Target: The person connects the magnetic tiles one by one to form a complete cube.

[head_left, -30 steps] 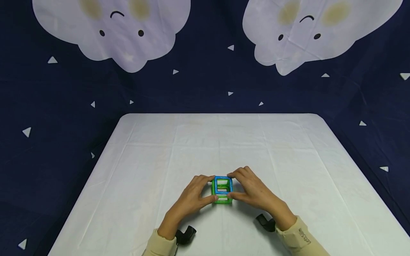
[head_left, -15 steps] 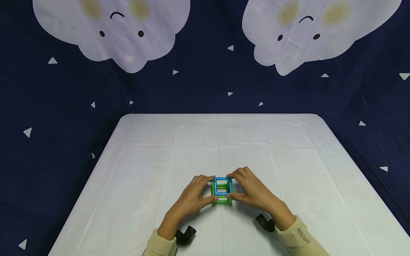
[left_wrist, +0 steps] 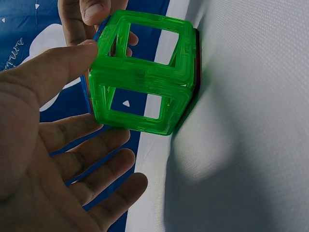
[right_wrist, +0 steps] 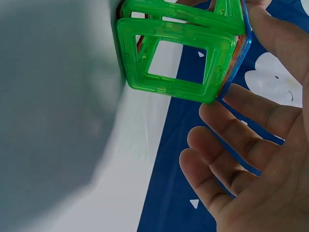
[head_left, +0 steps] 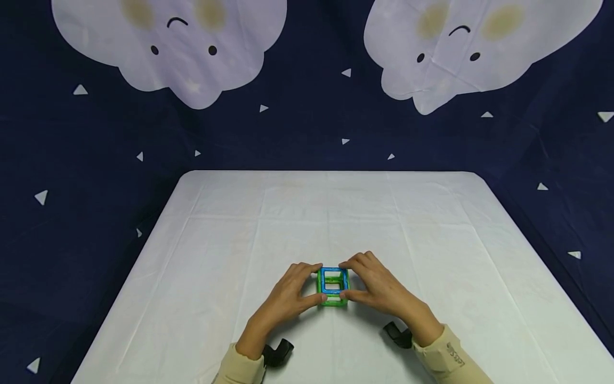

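A small box of square, hollow-framed magnetic tiles stands upright on the white table, between both hands. Its green side tiles [head_left: 334,303] show in every view, and a blue tile [head_left: 332,291] lies across the top. Along the base, in the left wrist view, runs a dark red edge [left_wrist: 197,63]. My left hand [head_left: 286,294] pinches the box's left upper edges between thumb and index finger. From the right, my right hand [head_left: 380,284] holds the blue tile's edges with thumb and index finger. The other fingers of both hands spread loosely beside the box.
A white cloth covers the table [head_left: 331,213]. Behind it hangs a dark blue backdrop [head_left: 307,138] with clouds and small white triangles. Black wrist mounts [head_left: 278,353] stick out beside both sleeves.
The blue tile has shifted slightly toward the person and now sits more squarely over the green tiles. The right fingertips moved a little with it; the left hand stays nearly still.
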The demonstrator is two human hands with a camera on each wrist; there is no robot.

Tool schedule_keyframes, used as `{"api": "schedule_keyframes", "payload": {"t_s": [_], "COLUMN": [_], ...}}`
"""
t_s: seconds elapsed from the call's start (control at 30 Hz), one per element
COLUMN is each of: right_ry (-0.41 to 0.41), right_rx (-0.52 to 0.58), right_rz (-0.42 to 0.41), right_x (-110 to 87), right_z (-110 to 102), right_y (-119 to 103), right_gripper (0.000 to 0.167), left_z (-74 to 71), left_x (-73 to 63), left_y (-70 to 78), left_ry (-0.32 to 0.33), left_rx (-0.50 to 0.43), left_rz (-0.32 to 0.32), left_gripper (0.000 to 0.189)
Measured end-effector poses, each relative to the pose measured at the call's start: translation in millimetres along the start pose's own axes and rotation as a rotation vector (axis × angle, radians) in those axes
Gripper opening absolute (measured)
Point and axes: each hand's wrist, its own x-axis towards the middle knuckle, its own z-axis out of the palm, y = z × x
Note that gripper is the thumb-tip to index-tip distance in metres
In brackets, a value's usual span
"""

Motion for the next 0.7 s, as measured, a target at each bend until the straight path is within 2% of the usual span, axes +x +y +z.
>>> {"api": "schedule_keyframes", "payload": {"t_s": [0.17, 0.43, 0.6, 0.7], "right_ry": [0.028, 0.107, 0.185, 0.242], "right_rx": [0.020, 0.038, 0.012, -0.003], "right_rz": [0.003, 0.053, 0.092, 0.120], "right_x": [-0.2, -1.3, -1.7, -1.5], "right_z": [-2.6, -3.4, -0.9, 1.2], "right_y": [3.3, 10.3, 12.1, 12.8], "right_gripper": [0.057, 0.044, 0.037, 0.036], "left_z": [0.1, -4.1, -9.2, -12.5], "left_x": [1.4, 3.0, 3.9, 4.8], "left_y": [-0.7, -3.1, -3.9, -4.6], "left_ry": [0.003, 0.026, 0.083, 0.134], "left_rx": [0.003, -0.001, -0.004, 0.033], "left_rz": [0.008, -0.007, -0.025, -0.021], "left_gripper": [0.062, 0.058, 0.053, 0.050]}}
